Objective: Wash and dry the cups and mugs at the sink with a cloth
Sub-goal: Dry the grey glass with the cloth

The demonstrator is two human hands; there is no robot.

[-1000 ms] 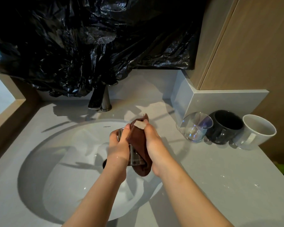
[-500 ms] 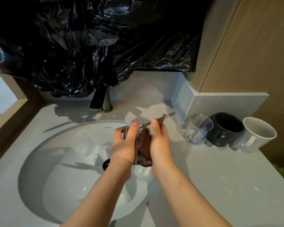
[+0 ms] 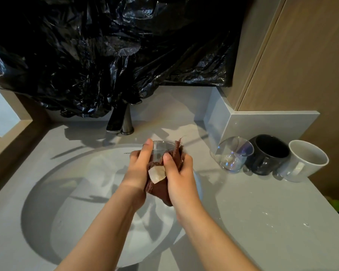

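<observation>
Gripping a clear, smooth tumbler point(image 3: 161, 150) above the 1 o'clock rim of the round white sink point(image 3: 82, 202), the left hand point(image 3: 139, 169) curls its fingers round the glass wall. The right hand point(image 3: 179, 173) clutches a nubby brown cloth point(image 3: 160, 191) with a pale label point(image 3: 157, 174) against the tumbler's side. At 3 o'clock on the matte grey counter point(image 3: 262, 216), an iridescent glass point(image 3: 233, 155), a glossy black mug point(image 3: 266, 155) and a white mug point(image 3: 305, 161) lean in a touching row, mouths showing only their inner walls.
</observation>
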